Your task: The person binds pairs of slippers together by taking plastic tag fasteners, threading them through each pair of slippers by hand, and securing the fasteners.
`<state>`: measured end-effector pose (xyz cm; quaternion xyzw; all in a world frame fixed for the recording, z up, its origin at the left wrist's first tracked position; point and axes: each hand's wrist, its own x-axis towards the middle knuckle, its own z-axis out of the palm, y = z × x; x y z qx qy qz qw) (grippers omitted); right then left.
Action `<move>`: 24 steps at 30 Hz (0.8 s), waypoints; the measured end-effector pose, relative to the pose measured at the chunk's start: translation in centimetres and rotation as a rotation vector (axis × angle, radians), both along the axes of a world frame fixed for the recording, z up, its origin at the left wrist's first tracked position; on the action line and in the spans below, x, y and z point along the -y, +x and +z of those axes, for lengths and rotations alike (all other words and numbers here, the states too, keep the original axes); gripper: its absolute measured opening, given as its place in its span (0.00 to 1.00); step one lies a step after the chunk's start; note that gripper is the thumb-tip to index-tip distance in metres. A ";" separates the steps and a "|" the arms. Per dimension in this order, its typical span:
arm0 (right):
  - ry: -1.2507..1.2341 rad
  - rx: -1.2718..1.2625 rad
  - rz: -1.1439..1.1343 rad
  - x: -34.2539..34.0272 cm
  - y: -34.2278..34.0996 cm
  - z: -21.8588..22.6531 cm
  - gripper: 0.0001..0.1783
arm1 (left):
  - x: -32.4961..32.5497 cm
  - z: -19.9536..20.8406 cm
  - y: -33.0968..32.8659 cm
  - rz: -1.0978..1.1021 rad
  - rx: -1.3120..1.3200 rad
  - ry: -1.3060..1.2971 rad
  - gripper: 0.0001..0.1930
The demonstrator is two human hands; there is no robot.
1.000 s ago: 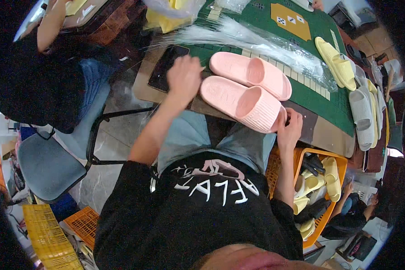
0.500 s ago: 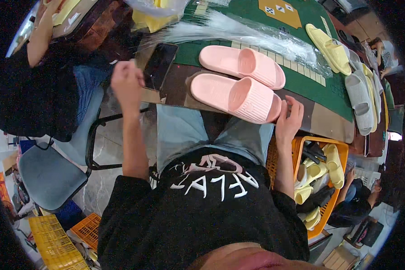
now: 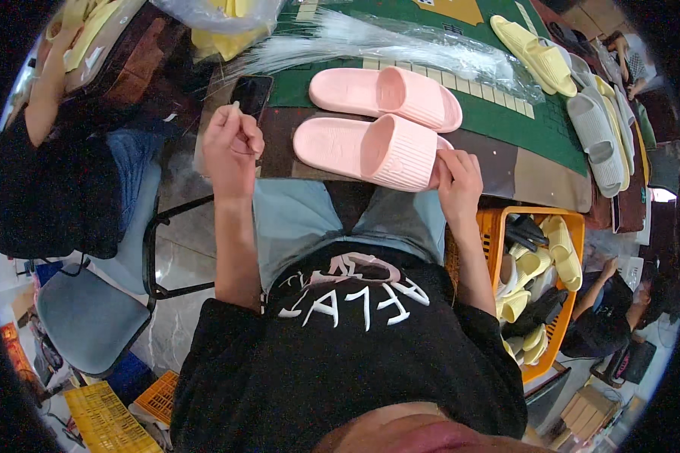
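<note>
Two pink slide slippers lie side by side on the table in front of me, toes toward the right. My right hand [image 3: 459, 181] pinches the toe end of the nearer pink slipper [image 3: 340, 147], fingertips at the front edge of its ribbed strap. The farther pink slipper [image 3: 347, 89] rests just beyond it, untouched. Left of the slippers, my left hand [image 3: 233, 143] is raised with its fingers curled in a pinch. Something small and pale may show at the fingertips; I cannot make it out. A dark phone [image 3: 253, 94] lies just behind that hand.
A bundle of thin clear plastic strands [image 3: 400, 45] spreads across the green mat [image 3: 559, 143]. Yellow slippers [image 3: 533, 54] and grey slippers [image 3: 597, 143] line the right side. An orange crate [image 3: 574, 302] of slippers stands by my right arm. People sit at left and right, beside an empty grey chair [image 3: 91, 317].
My left hand has moved right, nearer the slippers, its fingers now pinched upward. My right hand has closed on the nearer slipper's toe. The whole view has shifted slightly.
</note>
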<state>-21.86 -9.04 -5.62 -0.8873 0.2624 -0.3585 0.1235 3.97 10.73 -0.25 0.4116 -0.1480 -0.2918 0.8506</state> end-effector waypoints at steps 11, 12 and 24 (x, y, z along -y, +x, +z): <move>0.023 -0.045 -0.002 0.1 -0.1 0.3 0.08 | -2.3 -2.1 0.7 -0.090 0.208 0.654 0.10; 0.024 -0.044 0.006 0.0 -0.1 0.3 0.08 | -2.8 -2.1 1.1 -0.123 0.215 0.678 0.10; 0.112 -0.135 0.039 0.2 -0.2 0.9 0.10 | 2.5 -4.9 -2.2 -0.213 0.232 0.586 0.08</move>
